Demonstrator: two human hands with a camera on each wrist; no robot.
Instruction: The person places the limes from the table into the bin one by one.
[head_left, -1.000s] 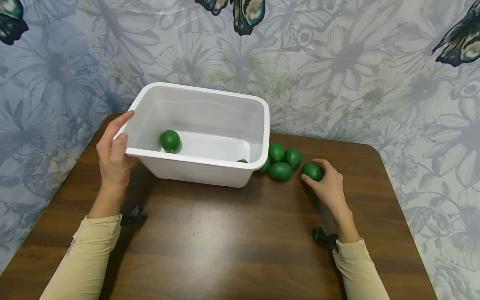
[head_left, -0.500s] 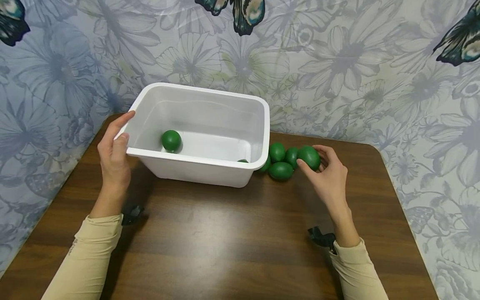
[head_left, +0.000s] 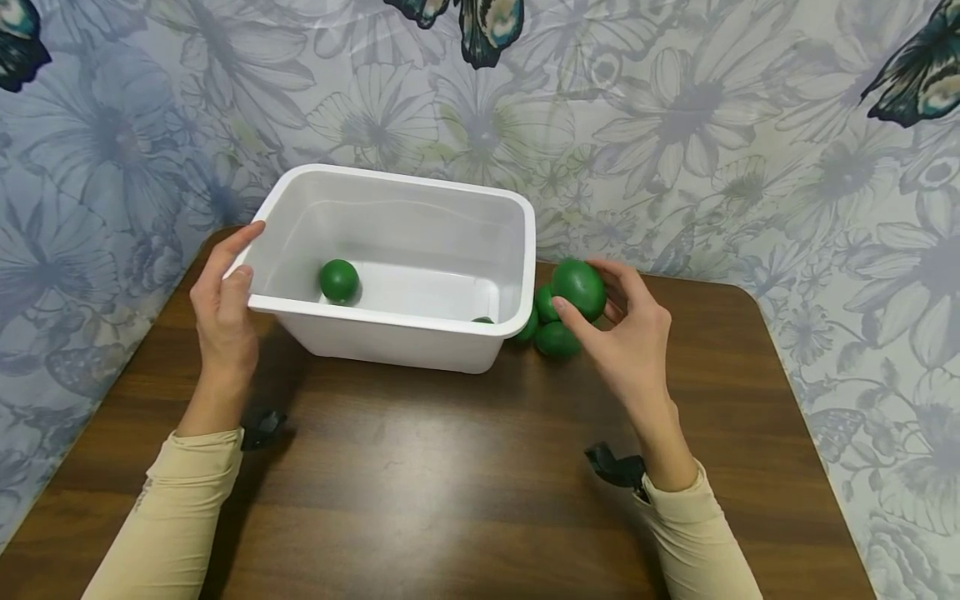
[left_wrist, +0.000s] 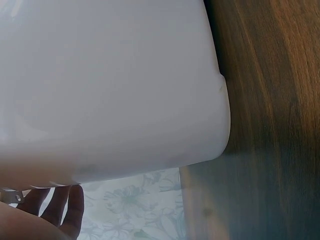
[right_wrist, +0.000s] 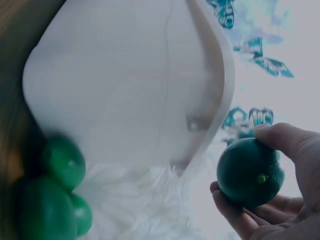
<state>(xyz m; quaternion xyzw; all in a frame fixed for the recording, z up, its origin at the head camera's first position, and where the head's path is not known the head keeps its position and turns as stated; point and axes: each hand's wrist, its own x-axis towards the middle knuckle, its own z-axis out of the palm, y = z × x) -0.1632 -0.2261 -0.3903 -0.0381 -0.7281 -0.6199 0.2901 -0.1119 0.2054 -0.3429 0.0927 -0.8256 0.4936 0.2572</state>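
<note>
In the head view a white plastic bin (head_left: 390, 342) stands on the table, and my left hand (head_left: 225, 321) grips its left rim. A green lime (head_left: 339, 281) lies inside, and a sliver of another lime (head_left: 483, 320) shows over the front rim. My right hand (head_left: 633, 342) pinches a lime (head_left: 579, 287) between thumb and fingers, raised just right of the bin. In the right wrist view the held lime (right_wrist: 247, 172) shows its pale stem end. Several loose limes (head_left: 557, 340) cluster against the bin's right side, partly behind the held one.
The brown wooden table (head_left: 420, 483) extends in front of the bin. Behind it rises a wall (head_left: 697, 117) with a pattern of flowers and butterflies. A dark wrist mount (head_left: 617, 467) sticks out from the right wrist, and a similar mount (head_left: 264, 429) from the left.
My right hand has lifted a lime off the table and carried it left, over the cluster toward the bin. The left hand keeps its grip on the rim.
</note>
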